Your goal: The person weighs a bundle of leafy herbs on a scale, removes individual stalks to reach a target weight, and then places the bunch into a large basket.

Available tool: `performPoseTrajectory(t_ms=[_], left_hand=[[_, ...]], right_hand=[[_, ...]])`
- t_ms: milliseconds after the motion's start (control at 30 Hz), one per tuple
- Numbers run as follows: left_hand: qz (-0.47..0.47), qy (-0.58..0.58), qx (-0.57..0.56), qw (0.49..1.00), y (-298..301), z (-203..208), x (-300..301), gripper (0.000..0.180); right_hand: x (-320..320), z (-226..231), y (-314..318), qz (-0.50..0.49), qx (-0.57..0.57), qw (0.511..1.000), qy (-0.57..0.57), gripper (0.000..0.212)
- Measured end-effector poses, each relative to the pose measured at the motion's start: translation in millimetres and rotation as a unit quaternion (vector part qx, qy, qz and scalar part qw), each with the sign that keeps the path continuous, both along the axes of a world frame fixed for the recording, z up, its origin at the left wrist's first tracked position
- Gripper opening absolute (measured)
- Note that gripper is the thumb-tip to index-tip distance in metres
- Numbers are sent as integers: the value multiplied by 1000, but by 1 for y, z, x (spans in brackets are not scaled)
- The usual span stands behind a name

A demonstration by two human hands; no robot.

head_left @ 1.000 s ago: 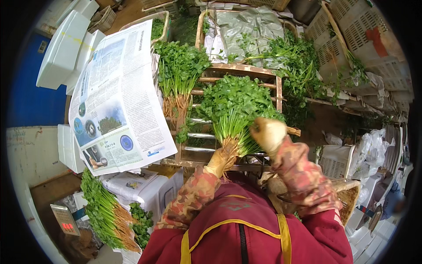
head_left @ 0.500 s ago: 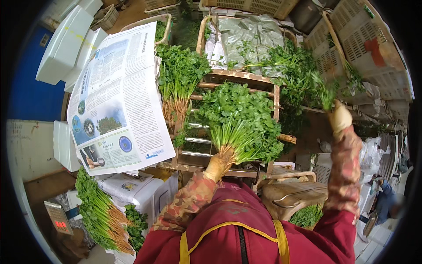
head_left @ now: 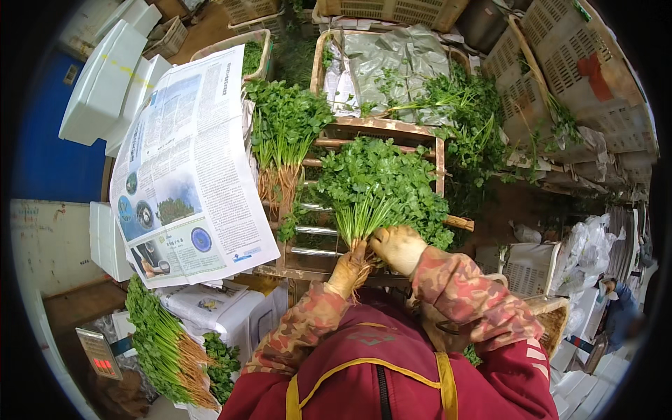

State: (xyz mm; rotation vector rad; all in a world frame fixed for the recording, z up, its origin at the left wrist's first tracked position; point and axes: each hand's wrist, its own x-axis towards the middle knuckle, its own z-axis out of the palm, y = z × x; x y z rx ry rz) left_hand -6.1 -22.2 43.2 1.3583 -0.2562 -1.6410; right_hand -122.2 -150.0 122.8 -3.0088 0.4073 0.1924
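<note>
A bunch of leafy green herbs (head_left: pixel 381 183), like coriander, lies over a rusty metal rack (head_left: pixel 439 164), its leaves pointing away from me. My gloved left hand (head_left: pixel 344 274) is closed round the brown root ends. Beside it, my gloved right hand (head_left: pixel 399 248) has its fingers curled in a pinch at the base of the stems; the fingertips are partly hidden. To the left, another bunch of herbs (head_left: pixel 288 124) with brown roots rests on the rack. Camouflage-patterned sleeves cover both forearms.
Newspaper sheets (head_left: pixel 189 168) spread over the left side. A further herb pile (head_left: pixel 157 336) lies lower left, near a scale with a lit red display (head_left: pixel 99 353). Loose greens (head_left: pixel 472 133) hang at the right of a plastic-covered crate (head_left: pixel 399 63). White foam boxes (head_left: pixel 105 87) stand far left.
My right hand has come in from the far right, where it held a small tuft of greens, to the stems beside my left hand. The left hand keeps its hold on the bunch.
</note>
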Motion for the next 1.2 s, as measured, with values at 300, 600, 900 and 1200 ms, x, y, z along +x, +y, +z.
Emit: performPoseTrajectory(t_ms=[300, 600, 900, 1200], left_hand=[[36, 149, 32, 988, -7, 19, 10, 32], [65, 176, -18, 982, -5, -16, 1, 37], [87, 152, -51, 983, -3, -23, -4, 34], [67, 122, 64, 988, -13, 28, 7, 38]], right_hand=[[-40, 29, -48, -100, -47, 957, -270, 7], [-177, 92, -201, -421, 89, 659, -617, 7], [-69, 34, -90, -315, -19, 946, -73, 56], [-31, -3, -8, -74, 13, 997, 30, 18]])
